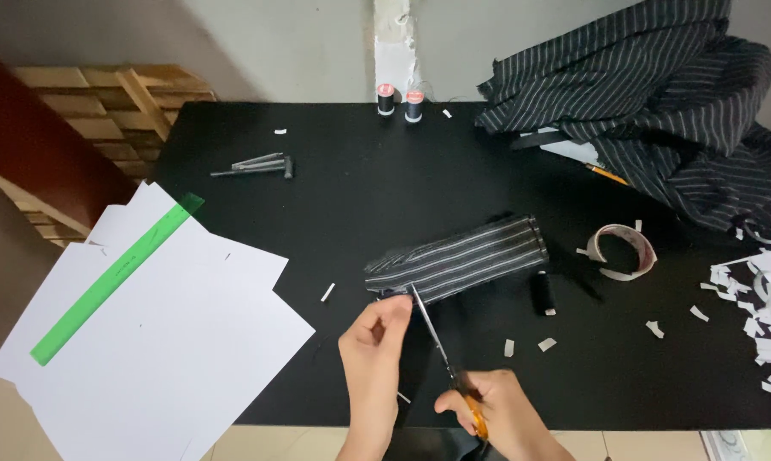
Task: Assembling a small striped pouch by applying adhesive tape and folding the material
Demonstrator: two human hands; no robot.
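Observation:
A folded strip of black pinstriped fabric (462, 256) lies on the black table (368, 188). My left hand (375, 337) pinches the strip's near left end. My right hand (496, 414) grips orange-handled scissors (443, 358), whose blades point up toward that pinched end and touch the fabric's edge beside my left fingers. A small black thread spool (543, 292) lies just right of the strip.
White paper sheets (163, 341) with a green ruler (112, 277) overhang the table's left edge. Two thread spools (400, 101) stand at the back. A heap of striped cloth (650, 94) fills the back right. A tape roll (624, 250), paper scraps (761, 307) and a grey metal tool (257, 164) lie around.

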